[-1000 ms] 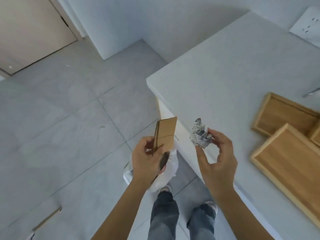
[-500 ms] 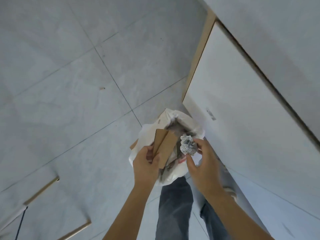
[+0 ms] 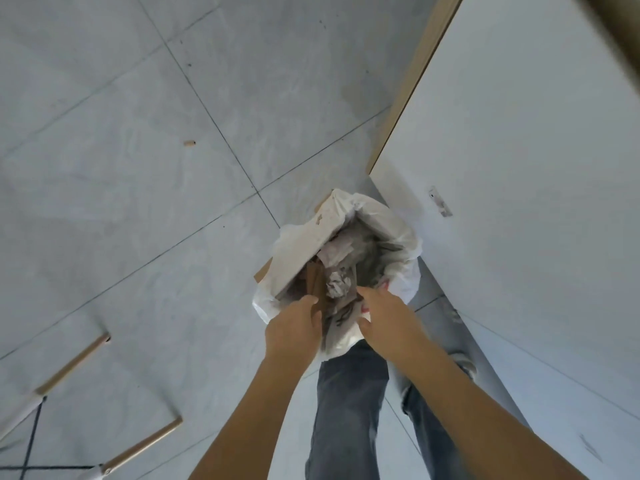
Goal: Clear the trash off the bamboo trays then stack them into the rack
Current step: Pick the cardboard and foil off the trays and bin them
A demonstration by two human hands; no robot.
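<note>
A white trash bag stands open on the floor against the cabinet, filled with paper and cardboard scraps. My left hand is at the bag's near rim and still grips the lower end of a brown cardboard piece that pokes down into the bag. A crumpled paper ball lies inside the bag, just beyond the fingertips of my right hand. That hand is open over the rim and holds nothing. The bamboo trays and the rack are out of view.
The white cabinet side with a wooden edge strip rises at the right. My legs in jeans stand right behind the bag. Wooden chair or stand legs lie at the lower left on the grey tiled floor.
My view tipped from the counter down to the bag. Both hands lowered to its opening. The right hand let the paper ball fall in, and the cardboard went down into the bag.
</note>
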